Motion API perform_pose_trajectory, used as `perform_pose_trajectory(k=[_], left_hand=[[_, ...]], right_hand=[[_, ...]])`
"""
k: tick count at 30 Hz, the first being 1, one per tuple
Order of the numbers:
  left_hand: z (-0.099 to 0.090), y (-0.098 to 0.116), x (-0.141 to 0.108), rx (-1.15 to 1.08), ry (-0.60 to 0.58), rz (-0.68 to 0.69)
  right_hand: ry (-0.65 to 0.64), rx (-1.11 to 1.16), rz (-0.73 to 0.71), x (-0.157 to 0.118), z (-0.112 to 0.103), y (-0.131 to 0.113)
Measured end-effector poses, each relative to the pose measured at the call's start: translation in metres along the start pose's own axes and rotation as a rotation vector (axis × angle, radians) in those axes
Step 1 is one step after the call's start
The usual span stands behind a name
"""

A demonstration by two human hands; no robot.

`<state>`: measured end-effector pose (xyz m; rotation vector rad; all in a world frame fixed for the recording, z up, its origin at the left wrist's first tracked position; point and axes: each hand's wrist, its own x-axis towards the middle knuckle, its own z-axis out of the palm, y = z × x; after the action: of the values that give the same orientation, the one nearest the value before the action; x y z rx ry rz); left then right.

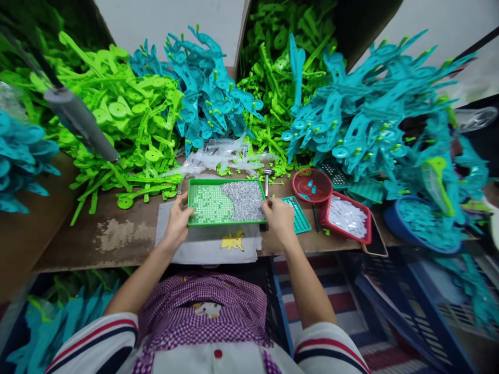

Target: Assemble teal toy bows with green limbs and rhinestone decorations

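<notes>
A: What sort of place was it?
B: Assembly workshop. Bench (81, 244) held heaped green parts (117, 109), teal parts (358, 114); grey tool (83, 123) hung left, possibly a screwdriver, too blurred to confirm.

We see a white short-sleeved shirt (187, 359) of soft-looking cloth on the person. The left sleeve (97, 340) and the right sleeve (329, 345) each have one red band close to the hem, then one dark navy band. On the chest we notice a small round red mark (218, 354). Over the shirt we see a purple-and-white checked cloth apron (171, 304), gathered into folds, with a pale cartoon print (208, 310). We find the left hand (179, 215) and the right hand (279, 217) bare.
</notes>
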<state>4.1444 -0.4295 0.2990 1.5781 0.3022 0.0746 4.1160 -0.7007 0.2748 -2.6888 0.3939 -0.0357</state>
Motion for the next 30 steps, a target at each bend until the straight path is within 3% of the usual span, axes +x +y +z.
perform_pose_trajectory(k=[4,8,17,23,27,30], left_hand=[[-0.024,-0.017,-0.021,0.07,-0.024,-0.068],[-0.032,-0.028,-0.013,0.093,0.029,-0.058],[-0.02,-0.02,0.032,0.152,0.06,0.017],[-0.012,-0.018,0.064,0.293,-0.001,0.114],[-0.016,-0.032,0.042,0.444,0.094,0.277],[-0.021,-0.049,0.011,0.543,-0.024,0.428]], right_hand=[[-0.057,0.022,-0.025,-0.028,0.008,0.001],[-0.111,-0.002,-0.015,-0.027,0.017,-0.013],[-0.134,0.002,0.062,0.004,0.019,-0.032],[-0.073,0.033,0.128,0.027,0.028,-0.04],[-0.053,0.047,0.138,0.041,0.029,-0.042],[-0.047,0.06,0.138,0.047,0.032,-0.044]])
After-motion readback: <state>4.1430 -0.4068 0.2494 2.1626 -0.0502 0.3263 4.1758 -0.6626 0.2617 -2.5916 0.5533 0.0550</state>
